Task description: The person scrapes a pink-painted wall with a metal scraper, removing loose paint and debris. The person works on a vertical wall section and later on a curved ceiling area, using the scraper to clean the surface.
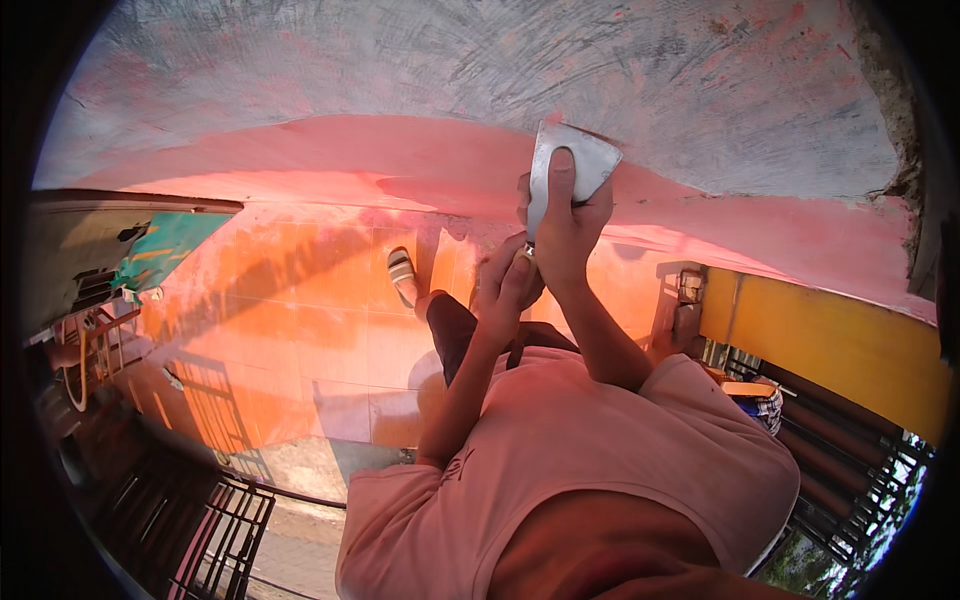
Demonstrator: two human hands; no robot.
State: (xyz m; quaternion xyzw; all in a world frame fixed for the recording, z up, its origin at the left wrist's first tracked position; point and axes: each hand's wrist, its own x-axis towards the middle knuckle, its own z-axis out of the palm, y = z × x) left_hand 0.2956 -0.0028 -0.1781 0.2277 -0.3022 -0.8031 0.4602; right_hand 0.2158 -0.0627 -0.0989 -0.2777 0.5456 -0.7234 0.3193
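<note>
A wide metal scraper, its blade (pixel 581 154) flared and smudged, points up at the wall. Its front edge meets the grey, scraped band of the wall (pixel 420 67), where a small pink flake shows at one corner. My right hand (pixel 568 214) grips the scraper's neck, thumb pressed flat on the blade and fingers behind it. Lower down, my left hand (pixel 506 281) is wrapped around the handle, which it mostly hides. Smooth pink paint (pixel 315 154) covers the wall below the grey band.
Orange floor tiles (pixel 300 330) lie below, dusted with pale residue near the wall. My sandalled foot (pixel 403 274) stands there. A chair (pixel 94 349) and green sheet (pixel 172 247) are at left. A yellow panel (pixel 817 337) stands right, a metal railing (pixel 225 532) lower left.
</note>
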